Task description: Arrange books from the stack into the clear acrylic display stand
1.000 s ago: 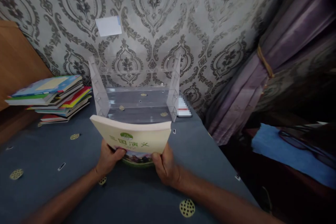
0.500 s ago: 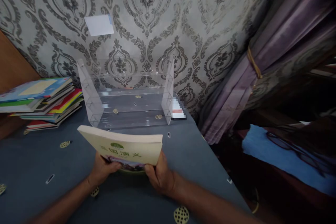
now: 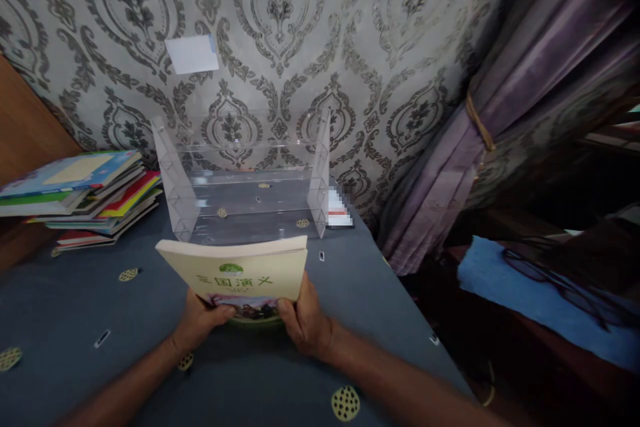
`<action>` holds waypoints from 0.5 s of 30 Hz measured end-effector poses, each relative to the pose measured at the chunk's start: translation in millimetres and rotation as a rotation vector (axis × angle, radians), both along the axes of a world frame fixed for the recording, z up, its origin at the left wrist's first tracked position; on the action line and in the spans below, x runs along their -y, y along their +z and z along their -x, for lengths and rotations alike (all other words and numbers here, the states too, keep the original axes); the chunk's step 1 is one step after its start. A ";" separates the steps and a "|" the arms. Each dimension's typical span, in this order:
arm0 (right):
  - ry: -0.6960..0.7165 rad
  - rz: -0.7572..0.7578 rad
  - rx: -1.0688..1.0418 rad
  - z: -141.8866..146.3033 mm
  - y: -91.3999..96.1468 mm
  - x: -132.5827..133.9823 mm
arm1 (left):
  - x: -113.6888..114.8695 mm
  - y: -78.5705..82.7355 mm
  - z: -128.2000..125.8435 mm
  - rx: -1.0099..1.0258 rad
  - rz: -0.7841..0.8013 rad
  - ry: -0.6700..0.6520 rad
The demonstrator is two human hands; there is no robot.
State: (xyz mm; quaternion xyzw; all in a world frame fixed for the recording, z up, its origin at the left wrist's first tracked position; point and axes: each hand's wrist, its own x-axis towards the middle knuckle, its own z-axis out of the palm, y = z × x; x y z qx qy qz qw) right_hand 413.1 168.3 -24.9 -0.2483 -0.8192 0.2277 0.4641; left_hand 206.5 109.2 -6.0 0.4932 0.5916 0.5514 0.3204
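Observation:
A cream paperback book (image 3: 239,271) with green characters on its cover is tilted up above the blue-grey tablecloth (image 3: 65,320). My left hand (image 3: 199,322) grips its lower left corner, thumb on the cover. My right hand (image 3: 306,322) grips its lower right corner the same way. Just behind the book stands a clear acrylic shelf rack (image 3: 245,180), with nothing on its tiers.
A stack of colourful books (image 3: 83,190) lies at the left by a wooden panel. A small red-and-white item (image 3: 339,209) sits right of the rack. Purple curtains (image 3: 505,120) hang at the right, where the table's edge drops off. A blue cloth (image 3: 530,293) lies beyond.
The book is held a little more upright than before, and both hands have kept their grip on its lower corners. The view shifted slightly.

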 end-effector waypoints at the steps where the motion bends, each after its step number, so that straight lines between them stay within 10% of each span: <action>1: 0.011 0.005 0.004 -0.3 1.2 -0.2 | -0.2 1.6 -0.9 0.012 -0.006 -0.012; 15: -0.183 -0.022 0.075 -7.2 -31.5 -4.0 | -6.0 9.5 -12.5 0.057 -0.094 0.084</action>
